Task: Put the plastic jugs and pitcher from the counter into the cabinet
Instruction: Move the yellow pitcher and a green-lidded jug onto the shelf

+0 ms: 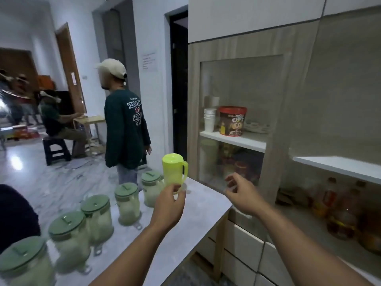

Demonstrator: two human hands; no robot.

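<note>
Pitcher [174,170]: upright at the desk's [198,211] far end, your left hand [168,205] closing round its base
Right hand [240,193]: open, empty, nearer the cabinet [274,112]

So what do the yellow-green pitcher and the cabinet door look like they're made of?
Pitcher: looks like thin translucent plastic, since light glows through its wall. Cabinet door: seemingly a clear glass or acrylic panel in a matte wood-grain frame; the shelf items show through it.

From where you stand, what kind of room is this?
Probably a home kitchen or pantry corner: a counter lined with lidded jugs, and a glass-door cabinet holding paper cups and a snack tub.
</note>
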